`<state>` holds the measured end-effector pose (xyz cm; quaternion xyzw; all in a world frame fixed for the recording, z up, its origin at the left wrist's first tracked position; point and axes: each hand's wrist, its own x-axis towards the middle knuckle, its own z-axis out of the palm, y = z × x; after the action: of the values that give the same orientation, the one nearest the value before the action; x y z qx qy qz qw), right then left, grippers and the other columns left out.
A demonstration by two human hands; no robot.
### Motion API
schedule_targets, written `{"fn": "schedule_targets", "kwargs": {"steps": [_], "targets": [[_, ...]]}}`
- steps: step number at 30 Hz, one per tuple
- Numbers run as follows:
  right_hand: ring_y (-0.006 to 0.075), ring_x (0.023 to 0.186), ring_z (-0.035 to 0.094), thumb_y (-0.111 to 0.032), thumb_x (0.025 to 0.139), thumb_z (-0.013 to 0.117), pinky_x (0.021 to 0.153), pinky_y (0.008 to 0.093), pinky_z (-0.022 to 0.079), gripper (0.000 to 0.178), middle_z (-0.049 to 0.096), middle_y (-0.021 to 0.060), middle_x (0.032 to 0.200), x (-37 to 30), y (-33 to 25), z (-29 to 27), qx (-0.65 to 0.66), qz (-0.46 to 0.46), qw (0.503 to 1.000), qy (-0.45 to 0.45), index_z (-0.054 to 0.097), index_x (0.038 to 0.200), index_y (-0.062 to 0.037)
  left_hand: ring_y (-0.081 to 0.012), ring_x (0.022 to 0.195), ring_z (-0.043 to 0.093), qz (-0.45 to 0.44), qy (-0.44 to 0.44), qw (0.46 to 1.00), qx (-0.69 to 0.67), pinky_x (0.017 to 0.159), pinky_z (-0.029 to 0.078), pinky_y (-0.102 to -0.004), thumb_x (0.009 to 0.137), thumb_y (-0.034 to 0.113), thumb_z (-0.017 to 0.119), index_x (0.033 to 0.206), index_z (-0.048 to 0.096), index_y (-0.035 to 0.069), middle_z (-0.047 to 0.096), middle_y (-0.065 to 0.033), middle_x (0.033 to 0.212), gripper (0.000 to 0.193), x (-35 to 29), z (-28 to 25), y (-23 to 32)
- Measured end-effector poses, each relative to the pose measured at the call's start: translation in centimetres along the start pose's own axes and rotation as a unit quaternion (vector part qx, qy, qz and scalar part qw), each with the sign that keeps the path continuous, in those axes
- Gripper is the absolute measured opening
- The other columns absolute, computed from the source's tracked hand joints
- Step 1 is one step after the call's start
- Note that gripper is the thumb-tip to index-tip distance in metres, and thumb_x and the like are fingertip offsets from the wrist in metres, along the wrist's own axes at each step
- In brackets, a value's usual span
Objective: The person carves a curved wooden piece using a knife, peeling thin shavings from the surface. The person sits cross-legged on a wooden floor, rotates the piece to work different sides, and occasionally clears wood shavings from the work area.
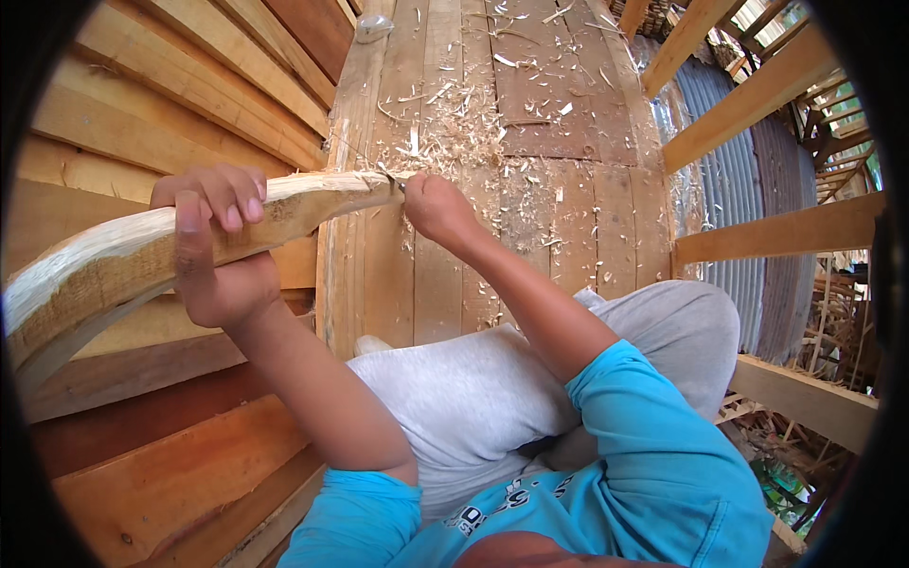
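Note:
A long, curved piece of pale wood reaches in from the left rim, thick there and narrower at its far end. Its top face is freshly shaved and lighter than its side. My left hand is wrapped around the middle of this piece. At the narrow end, my right hand is closed in a fist around a small tool. Only a short dark blade of that tool shows, against the wood's top edge; the fist hides its handle.
Wood shavings lie scattered over the plank floor. Stacked boards line the left side. A wooden railing runs along the right, with corrugated metal sheets beyond it. A small clear bag sits at the far end.

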<state>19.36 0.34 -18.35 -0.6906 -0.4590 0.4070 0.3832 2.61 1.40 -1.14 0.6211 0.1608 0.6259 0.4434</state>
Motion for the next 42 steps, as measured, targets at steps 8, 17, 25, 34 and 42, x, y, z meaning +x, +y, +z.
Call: {"fn": "schedule_targets", "kwargs": {"steps": [8,17,25,34,42], "targets": [[0.0494,0.073,0.062,-0.029,0.097,0.032,0.077,0.0552,0.05,0.056,0.063,0.0326,0.075,-2.2,-2.5,0.7,-0.052,-0.054,0.996,0.047,0.064,0.069,0.0076,-0.0132,0.062,0.038,-0.007,0.105,0.994,-0.006,0.065,0.035,-0.0316,0.085,0.013,0.058,0.077,0.042,0.01,0.037,-0.0006,0.065,0.019,0.3,2.6,-0.1],[0.0493,0.068,0.061,-0.03,0.098,0.03,0.073,0.0552,0.049,0.057,0.061,0.0305,0.07,-3.2,-4.1,-0.6,-0.044,-0.07,0.996,0.023,0.063,0.067,0.0057,-0.0115,0.062,0.034,0.003,0.04,0.999,0.009,0.067,0.035,-0.0316,0.089,0.018,0.054,0.072,0.041,0.011,0.034,0.001,0.066,0.023,0.2,0.9,-0.3],[0.0456,0.077,0.064,-0.029,0.098,0.032,0.078,0.0533,0.05,0.055,0.065,0.0275,0.077,-4.9,-6.9,-3.5,-0.1,-0.049,0.993,-0.029,0.067,0.073,0.0048,-0.0115,0.063,0.035,-0.004,0.084,0.996,0.027,0.067,0.035,-0.0322,0.088,0.015,0.055,0.075,0.041,0.013,0.034,0.0015,0.066,0.02,-0.1,2.6,-0.1],[0.0465,0.076,0.064,-0.028,0.097,0.033,0.077,0.0532,0.051,0.053,0.065,0.0282,0.077,-5.1,-7.3,-3.4,-0.072,-0.07,0.995,-0.014,0.067,0.073,0.0049,-0.013,0.061,0.038,0.005,0.069,0.998,0.011,0.065,0.036,-0.0318,0.085,0.016,0.057,0.075,0.042,0.011,0.037,-0.0006,0.064,0.019,-0.4,1.7,-0.3],[0.0482,0.08,0.062,-0.029,0.097,0.028,0.08,0.0527,0.049,0.055,0.063,0.0312,0.081,-2.8,-4.9,-2.1,-0.065,-0.046,0.997,0.012,0.064,0.073,0.0052,-0.0135,0.061,0.039,0.005,-0.002,1.0,-0.017,0.064,0.037,-0.0311,0.085,0.015,0.059,0.074,0.042,0.01,0.038,-0.0014,0.064,0.021,-0.6,2.3,-0.5]]}}
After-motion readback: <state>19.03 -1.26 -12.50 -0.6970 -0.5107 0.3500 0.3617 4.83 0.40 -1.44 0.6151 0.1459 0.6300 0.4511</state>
